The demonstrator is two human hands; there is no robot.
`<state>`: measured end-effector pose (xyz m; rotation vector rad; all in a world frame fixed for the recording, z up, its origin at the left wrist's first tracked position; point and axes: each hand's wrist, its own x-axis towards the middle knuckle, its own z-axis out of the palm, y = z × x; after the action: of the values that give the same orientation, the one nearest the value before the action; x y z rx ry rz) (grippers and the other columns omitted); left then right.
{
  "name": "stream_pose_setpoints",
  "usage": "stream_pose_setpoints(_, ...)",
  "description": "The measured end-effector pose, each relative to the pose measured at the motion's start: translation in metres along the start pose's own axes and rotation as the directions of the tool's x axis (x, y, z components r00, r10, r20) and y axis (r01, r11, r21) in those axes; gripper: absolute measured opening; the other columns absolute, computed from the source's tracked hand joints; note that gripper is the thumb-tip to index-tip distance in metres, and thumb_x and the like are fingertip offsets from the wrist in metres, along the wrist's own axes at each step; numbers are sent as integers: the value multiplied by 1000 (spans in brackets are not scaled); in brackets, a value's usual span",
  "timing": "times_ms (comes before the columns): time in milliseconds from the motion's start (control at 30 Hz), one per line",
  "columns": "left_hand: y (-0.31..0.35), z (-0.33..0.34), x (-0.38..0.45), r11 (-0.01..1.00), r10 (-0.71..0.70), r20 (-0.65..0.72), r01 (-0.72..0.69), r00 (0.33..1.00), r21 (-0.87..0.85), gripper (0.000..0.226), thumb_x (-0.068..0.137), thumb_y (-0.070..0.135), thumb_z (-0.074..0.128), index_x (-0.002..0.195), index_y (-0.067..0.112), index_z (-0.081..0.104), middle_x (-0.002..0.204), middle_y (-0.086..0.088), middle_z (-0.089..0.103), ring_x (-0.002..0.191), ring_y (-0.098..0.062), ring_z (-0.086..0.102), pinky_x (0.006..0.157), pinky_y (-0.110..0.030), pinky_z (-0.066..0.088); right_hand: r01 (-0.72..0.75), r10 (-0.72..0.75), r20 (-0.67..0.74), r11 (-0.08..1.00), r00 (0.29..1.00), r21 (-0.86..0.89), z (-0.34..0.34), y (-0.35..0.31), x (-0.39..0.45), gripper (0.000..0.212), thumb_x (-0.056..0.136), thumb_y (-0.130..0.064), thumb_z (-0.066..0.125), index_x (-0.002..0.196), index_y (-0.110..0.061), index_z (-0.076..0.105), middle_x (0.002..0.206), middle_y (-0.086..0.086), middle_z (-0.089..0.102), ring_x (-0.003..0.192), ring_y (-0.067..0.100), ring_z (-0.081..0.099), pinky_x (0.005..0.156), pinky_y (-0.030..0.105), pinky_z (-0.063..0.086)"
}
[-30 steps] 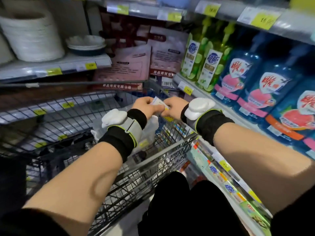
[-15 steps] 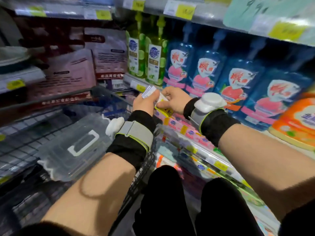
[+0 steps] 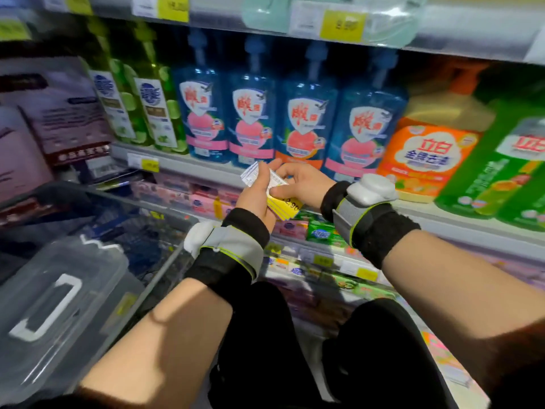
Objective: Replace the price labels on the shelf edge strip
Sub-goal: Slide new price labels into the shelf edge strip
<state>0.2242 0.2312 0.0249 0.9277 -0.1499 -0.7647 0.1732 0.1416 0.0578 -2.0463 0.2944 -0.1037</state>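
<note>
At far left, a clear plastic storage box [image 3: 59,302] with a white handle sits inside a wire shopping cart [image 3: 165,261]. To the right of the cart, the person's left hand [image 3: 259,193] holds a small stack of price labels [image 3: 269,187], white at the top and yellow at the bottom, with its fingers curled around the stack. The stack is in the air in front of the shelf edge strip [image 3: 188,166], just below the row of blue bottles [image 3: 303,113]; whether it touches the strip cannot be told. To the right of the stack, the right hand [image 3: 303,184] meets it, thumb and forefinger pinching the top label. Both wrists wear black bands with white devices. A yellow tag [image 3: 149,164] is fitted in the strip to the left of the stack, under the green bottles [image 3: 138,98]. To the right of the blue bottles stand an orange-labelled jug [image 3: 430,152] and a green bottle [image 3: 501,160]. The shelf above carries more yellow tags [image 3: 342,25]. Below the stack, lower shelves hold small pink and green packs [image 3: 321,234].
</note>
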Motion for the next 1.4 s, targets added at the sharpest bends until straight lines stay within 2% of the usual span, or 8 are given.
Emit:
stream_pose_setpoints(100,-23,20,10,996,-44,41,41,998,81,36,98,42,31,115,25,58,85,2,75,83,-16,70,91,-42,51,-20,25,-93,999,995,49,-23,15,-15,32,79,4,67,64,-17,48,65,-5,68,58,0,63,56,11,44)
stream_pose_setpoints(267,-57,61,11,982,-187,152,184,971,32,35,101,36,24,98,21,55,68,2,76,61,-11,73,59,-28,59,-136,151,-111,982,982,129,-69,53,-35,37,83,1,63,55,-17,47,30,-13,48,29,-5,41,41,17,34)
stream_pose_setpoints(533,-116,130,27,948,-312,101,303,945,91,52,97,50,24,100,13,59,75,-10,75,66,-23,72,60,-34,60,-167,194,-190,975,962,147,-139,89,-83,37,87,7,55,59,-15,43,26,-15,49,25,-8,43,33,5,32)
stream_pose_setpoints(700,-155,162,28,911,-261,-15,252,965,325,35,94,46,41,97,16,59,103,-8,68,94,-28,64,90,-42,52,-251,248,-335,967,909,34,-181,123,-121,47,84,5,60,50,-20,38,41,-9,40,31,-2,35,41,17,27)
stream_pose_setpoints(900,-193,215,0,858,-236,75,172,969,485,34,101,25,35,75,12,53,48,1,65,34,-4,59,38,-14,46,-416,348,-375,902,859,-116,-236,169,-187,13,85,4,57,89,-5,65,83,8,51,67,4,50,54,17,35)
stream_pose_setpoints(1100,-220,255,-20,698,-166,173,-9,971,716,22,96,14,46,78,5,54,37,5,41,27,-3,33,33,-14,26,-560,429,-481,812,764,-165,-277,205,-229,34,84,4,55,59,-19,49,82,13,53,80,19,49,69,27,37)
stream_pose_setpoints(1267,-250,290,-30,477,-188,313,-192,931,858,21,69,36,52,74,20,64,86,-15,65,86,-33,60,75,-36,47,-665,446,-575,705,686,-246,-296,224,-264,36,83,-4,59,56,-14,37,89,18,58,96,31,56,65,25,31)
stream_pose_setpoints(1400,-261,307,-36,195,-258,398,-356,880,914,19,93,19,48,101,14,64,109,-16,68,94,-30,60,81,-29,44,-740,488,-617,626,618,-246,-304,239,-286,21,82,-16,61,65,-15,47,83,17,55,96,38,61,70,31,38)
